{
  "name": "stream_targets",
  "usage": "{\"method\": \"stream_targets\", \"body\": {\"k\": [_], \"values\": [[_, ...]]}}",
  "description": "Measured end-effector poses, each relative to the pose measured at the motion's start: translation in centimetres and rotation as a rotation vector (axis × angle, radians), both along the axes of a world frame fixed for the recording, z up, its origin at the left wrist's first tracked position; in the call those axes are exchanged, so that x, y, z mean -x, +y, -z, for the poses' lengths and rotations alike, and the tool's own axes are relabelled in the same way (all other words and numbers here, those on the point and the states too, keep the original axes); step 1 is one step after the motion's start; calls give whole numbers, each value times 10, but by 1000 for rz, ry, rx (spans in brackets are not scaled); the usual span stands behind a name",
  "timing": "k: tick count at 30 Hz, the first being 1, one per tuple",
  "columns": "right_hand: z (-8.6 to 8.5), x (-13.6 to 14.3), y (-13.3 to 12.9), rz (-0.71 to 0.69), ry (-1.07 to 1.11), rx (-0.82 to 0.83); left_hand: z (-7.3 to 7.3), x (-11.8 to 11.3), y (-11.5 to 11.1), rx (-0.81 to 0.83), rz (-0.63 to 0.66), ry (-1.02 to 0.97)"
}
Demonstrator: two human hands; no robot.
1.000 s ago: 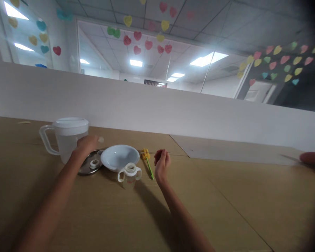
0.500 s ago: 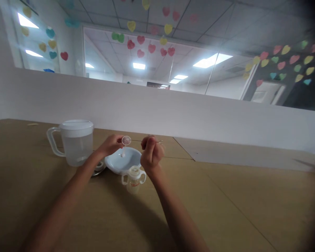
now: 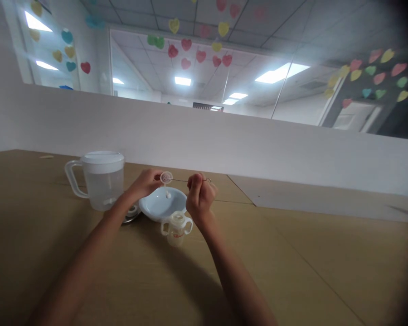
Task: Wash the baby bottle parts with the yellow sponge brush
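My left hand (image 3: 148,182) pinches a round, clear bottle nipple (image 3: 166,177) above the bowl. A short straw with a small white ball (image 3: 168,195) dangles below the nipple. My right hand (image 3: 201,198) is closed around a thin wire straw brush (image 3: 180,180), whose looped end shows beyond the fist. The wire's other end meets the nipple; how far it goes in is hidden. Under both hands stands a pale blue bowl (image 3: 151,209). In front of it is a small two-handled baby bottle (image 3: 176,234), upright and uncapped, with red lettering.
A lidded clear pitcher (image 3: 104,183) with water stands left of the bowl. Between them, partly behind my left forearm, lies a small metal dish (image 3: 131,219) with a white ring part (image 3: 132,211). A white wall (image 3: 204,140) borders the wooden table (image 3: 292,258) at the back.
The view has shifted slightly, so the tabletop things appear a little higher and further right. Both hands keep their grips. A blurred shape at the right edge has mostly left view.
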State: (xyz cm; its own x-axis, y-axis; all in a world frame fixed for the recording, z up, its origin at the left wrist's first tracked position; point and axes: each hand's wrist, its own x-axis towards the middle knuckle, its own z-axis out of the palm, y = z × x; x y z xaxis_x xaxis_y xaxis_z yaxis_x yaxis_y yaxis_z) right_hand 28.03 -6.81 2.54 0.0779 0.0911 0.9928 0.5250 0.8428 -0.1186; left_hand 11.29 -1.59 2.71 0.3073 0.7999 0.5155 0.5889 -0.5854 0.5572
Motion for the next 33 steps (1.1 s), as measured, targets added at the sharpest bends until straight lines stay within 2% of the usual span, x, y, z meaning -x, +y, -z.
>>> {"method": "stream_targets", "body": {"k": [7, 12, 16, 21, 27, 33], "values": [[-4, -3, -3, 29, -48, 22, -2, 0, -4, -43, -18, 77], [-11, -6, -6, 73, -64, 21, -5, -3, -8, -49, -91, 142], [-14, -7, -10, 122, -77, 17, -4, -3, -7, -50, -116, 151], [-17, -5, -14, 115, -78, 14, -4, -1, -3, -52, -144, 176], [-18, -5, -17, 98, -73, 32, -4, 0, -3, -60, -63, 142], [-19, -5, -19, 38, 19, 77, -3, -1, -3, -70, -14, 91]]}}
